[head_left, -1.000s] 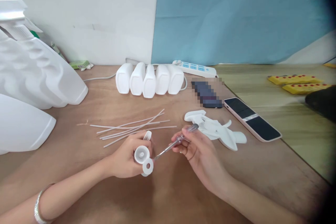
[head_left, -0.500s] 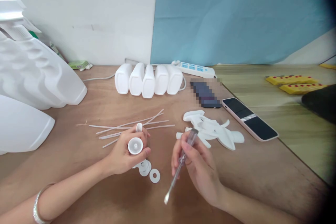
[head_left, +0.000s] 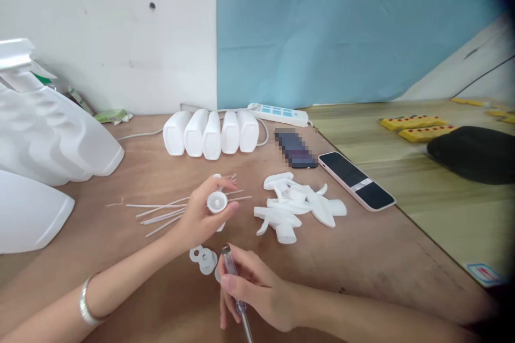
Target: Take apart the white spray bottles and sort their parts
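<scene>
Head view: a cap (head_left: pixel 217 202) is held by the half-curled left hand (head_left: pixel 200 220); at six o'clock, a screwdriver (head_left: pixel 229 261) by the curled right hand (head_left: pixel 261 292).

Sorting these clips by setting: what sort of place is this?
Probably a worktable in a small workshop: white spray bottles at the left, loose white plastic parts lying on it, and a screwdriver in the right hand.

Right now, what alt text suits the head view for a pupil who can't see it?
A person's left hand holds a white cup-shaped piece over a brown table, and the right hand grips a clear-handled screwdriver. Flat white rings lie near the hands; thin white rods, white plastic pieces and five white containers share the table.
</scene>
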The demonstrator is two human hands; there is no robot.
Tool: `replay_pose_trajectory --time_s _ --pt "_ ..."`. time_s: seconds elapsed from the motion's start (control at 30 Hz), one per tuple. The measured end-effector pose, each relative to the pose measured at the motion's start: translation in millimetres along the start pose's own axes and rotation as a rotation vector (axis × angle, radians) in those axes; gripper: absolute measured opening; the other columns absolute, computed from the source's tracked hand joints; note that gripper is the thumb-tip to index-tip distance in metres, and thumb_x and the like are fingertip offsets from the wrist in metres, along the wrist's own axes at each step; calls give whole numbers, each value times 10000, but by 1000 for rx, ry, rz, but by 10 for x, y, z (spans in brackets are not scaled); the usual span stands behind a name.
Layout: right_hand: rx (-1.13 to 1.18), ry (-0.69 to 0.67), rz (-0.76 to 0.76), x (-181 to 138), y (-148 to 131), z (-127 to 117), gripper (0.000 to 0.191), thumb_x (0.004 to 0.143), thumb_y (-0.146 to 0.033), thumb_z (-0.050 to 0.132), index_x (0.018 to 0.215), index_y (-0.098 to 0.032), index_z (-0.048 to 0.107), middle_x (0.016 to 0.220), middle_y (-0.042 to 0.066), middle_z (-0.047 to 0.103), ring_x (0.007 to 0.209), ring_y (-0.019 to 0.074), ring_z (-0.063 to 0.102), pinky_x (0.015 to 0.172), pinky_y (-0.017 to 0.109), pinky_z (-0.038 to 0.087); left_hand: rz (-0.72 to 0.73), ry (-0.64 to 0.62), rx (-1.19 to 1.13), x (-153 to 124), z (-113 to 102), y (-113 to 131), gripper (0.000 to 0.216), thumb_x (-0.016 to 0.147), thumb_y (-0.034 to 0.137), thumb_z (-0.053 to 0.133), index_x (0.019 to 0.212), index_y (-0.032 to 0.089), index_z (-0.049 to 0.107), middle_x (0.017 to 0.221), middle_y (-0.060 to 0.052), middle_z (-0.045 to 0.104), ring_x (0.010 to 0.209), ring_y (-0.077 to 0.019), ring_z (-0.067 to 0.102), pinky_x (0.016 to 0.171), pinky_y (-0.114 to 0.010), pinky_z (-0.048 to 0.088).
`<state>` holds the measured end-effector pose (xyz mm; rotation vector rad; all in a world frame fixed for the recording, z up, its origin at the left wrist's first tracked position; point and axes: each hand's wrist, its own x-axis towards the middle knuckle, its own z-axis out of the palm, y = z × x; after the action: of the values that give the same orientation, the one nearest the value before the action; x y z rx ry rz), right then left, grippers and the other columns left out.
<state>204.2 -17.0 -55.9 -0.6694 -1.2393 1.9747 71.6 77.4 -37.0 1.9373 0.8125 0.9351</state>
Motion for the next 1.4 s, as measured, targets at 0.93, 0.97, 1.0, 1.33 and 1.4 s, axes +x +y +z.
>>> replay_pose_trajectory --time_s 0.93,0.97,1.0,1.33,1.4 --pt "104 53 -56 -25 -22 -81 302 792 -452 540 729 -181 423 404 -106 387 327 44 351 379 172 382 -1 -20 152 674 458 50 441 806 323 507 1216 180 427 1296 -102 440 1213 -224 387 1035 -399 285" --pt "106 67 -58 -24 -19 -85 302 792 -453 539 726 -181 426 402 -106 382 328 44 345 380 172 380 -7 -21 256 620 328 40 422 794 319 520 1185 176 451 1240 -100 477 1162 -230 423 1005 -405 315" --pt "109 86 -64 -22 -16 -89 305 791 -456 538 720 -181 428 401 -107 375 330 43 338 380 173 379 -19 -44 359 554 202 26 398 786 323 529 1152 175 477 1184 -95 504 1121 -239 441 979 -415 334" --pt "109 157 -92 5 25 -76 309 811 -461 504 709 -179 432 398 -118 314 333 41 299 379 174 367 -132 -142 691 -227 -376 -267 325 809 362 499 1066 185 594 965 -85 543 912 -220 513 807 -358 443" --pt "96 162 -90 4 25 -76 316 810 -471 502 707 -180 432 396 -118 312 333 44 299 378 178 364 -116 -115 684 -348 -440 -295 284 854 335 436 1021 205 624 942 -72 562 891 -198 527 792 -329 452"
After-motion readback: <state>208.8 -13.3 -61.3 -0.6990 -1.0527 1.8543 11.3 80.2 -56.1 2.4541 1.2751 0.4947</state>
